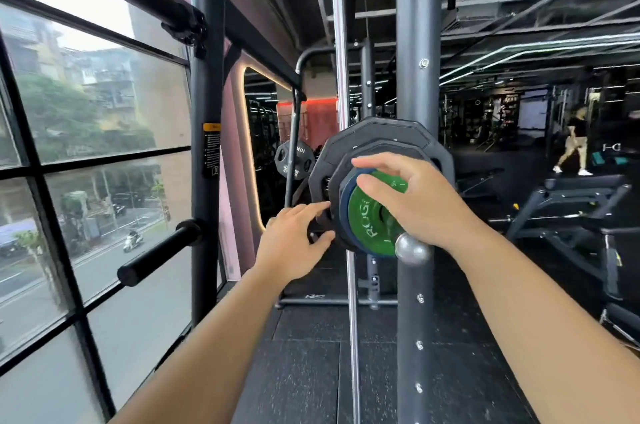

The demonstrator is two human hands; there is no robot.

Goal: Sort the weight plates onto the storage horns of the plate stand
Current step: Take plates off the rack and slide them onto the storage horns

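Curling the right hand (415, 201) over the small round green rubber plate (367, 226), nearest on the ball-tipped steel horn (412, 248), bracing the big black angular plates (381, 136) with straight fingers of the left hand (291, 247), likely best keeping it square.

Two hands (294, 243), two storage horns (159, 252), three black plates (381, 136), one blue plate (344, 212), one green plate (363, 215).

The right grip (415, 201) curls over the upper rim of the green plate (367, 219), which is outermost on a chrome-tipped horn (412, 248). Directly behind it sit a blue plate (344, 205) and larger black plates (381, 132). The left grip (294, 243) touches the left edge of the black plates with straight fingers. A further horn (159, 252) projects from the left upright (204, 181).
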